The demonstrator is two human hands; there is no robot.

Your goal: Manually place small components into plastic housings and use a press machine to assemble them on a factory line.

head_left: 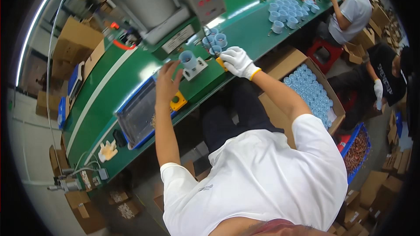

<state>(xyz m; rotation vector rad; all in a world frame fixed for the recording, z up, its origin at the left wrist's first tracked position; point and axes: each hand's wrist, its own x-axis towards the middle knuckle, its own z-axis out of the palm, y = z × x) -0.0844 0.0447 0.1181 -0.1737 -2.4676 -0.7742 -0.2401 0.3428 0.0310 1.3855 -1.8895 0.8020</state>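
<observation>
My bare left hand (167,82) is raised with fingers apart beside a light blue cup (188,60). That cup stands upright on a small metal fixture block (195,69) under the machine. A yellow button box (178,101) sits just right of my left wrist. My right hand (239,62), in a white knit glove with a yellow cuff, has its fingers bent together at the rim of another light blue cup (215,50); the fingertips are partly hidden. Next to the glove is a second yellow box (222,64). Several more cups (220,40) stand just behind.
The press-like machine (153,13) overhangs the green bench. A blue-rimmed tray (139,113) and a glove (107,151) lie left. More cups (288,11) stand farther along. A carton (280,67) of light blue parts is at my right. Two other people (350,15) sit beyond.
</observation>
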